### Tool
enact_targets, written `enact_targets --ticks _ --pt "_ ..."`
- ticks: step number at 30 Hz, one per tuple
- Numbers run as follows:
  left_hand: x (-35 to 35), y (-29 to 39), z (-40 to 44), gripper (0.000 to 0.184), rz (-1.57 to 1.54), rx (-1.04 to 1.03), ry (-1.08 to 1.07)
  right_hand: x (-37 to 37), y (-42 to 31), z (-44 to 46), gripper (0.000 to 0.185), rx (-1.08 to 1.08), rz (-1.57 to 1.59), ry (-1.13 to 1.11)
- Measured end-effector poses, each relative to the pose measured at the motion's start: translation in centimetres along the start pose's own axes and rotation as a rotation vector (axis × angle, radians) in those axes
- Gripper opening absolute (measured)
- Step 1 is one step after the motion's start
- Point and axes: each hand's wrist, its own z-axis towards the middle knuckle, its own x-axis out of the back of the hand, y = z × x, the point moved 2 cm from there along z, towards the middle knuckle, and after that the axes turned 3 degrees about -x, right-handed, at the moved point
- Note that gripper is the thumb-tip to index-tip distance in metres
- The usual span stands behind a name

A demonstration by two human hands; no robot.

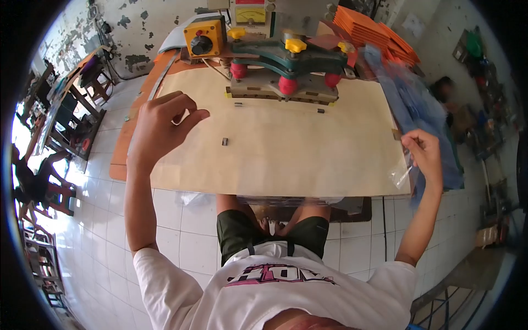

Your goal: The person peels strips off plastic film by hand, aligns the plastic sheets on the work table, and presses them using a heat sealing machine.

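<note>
My left hand (162, 124) hangs over the left part of the cream sheet (275, 159) on the table. Its fingers curl loosely, with a gap to the thumb, and nothing shows in them. At the sheet's right edge, my right hand (424, 154) has thumb and fingers pinched together on a clear plastic sheet (400, 176), which is partly blurred. Small dark pieces lie on the cream sheet: one nearer me (225, 141), and two close to the press head. The press head (283, 82) has a green frame, yellow knobs and red mounts, and stands at the back.
A yellow control box (204, 37) with a black knob stands at the back left. Orange stacked sheets (374, 33) rise at the back right. Bluish plastic sheets (423, 115) drape along the table's right side. A stool (58, 195) is at far left, with a person nearby.
</note>
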Motion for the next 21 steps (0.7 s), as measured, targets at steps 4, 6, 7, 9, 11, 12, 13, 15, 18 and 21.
enact_targets --ticks 4,6,7,9,11,12,13,15,18,21 --pt "1.3 -0.2 0.0 0.022 0.050 -0.023 0.011 -0.2 0.7 1.8 0.022 0.157 -0.024 -0.059" --pt "2.4 0.0 -0.4 0.029 0.047 -0.030 0.072 -0.1 0.0 2.0 0.021 0.204 0.004 -0.097" --pt "2.9 0.4 -0.7 0.032 0.076 -0.052 0.106 0.0 -0.4 1.7 0.021 0.200 0.007 -0.101" --pt "4.8 1.4 -2.0 0.035 0.137 -0.126 0.103 0.5 -1.7 0.1 0.017 0.239 -0.152 -0.112" --pt "6.2 1.9 -4.2 0.042 0.196 -0.244 0.147 1.2 -2.6 -2.0 0.021 0.304 -0.208 -0.162" --pt "6.7 2.3 -5.5 0.048 0.195 -0.284 0.191 1.4 -3.3 -3.3 0.025 0.339 -0.226 -0.173" --pt "7.0 3.1 -6.7 0.052 0.182 -0.279 0.231 1.7 -3.8 -4.7 0.030 0.372 -0.242 -0.185" --pt "7.0 5.0 -9.4 0.060 0.118 -0.236 0.334 2.7 -4.0 -7.5 0.039 0.293 -0.251 -0.250" --pt "7.9 5.1 -13.0 0.069 -0.050 -0.352 0.250 3.0 -3.2 -11.4 0.042 0.341 -0.203 -0.208" --pt "8.8 5.1 -15.0 0.071 -0.038 -0.357 0.230 3.3 -3.5 -13.2 0.046 0.478 -0.192 -0.143"
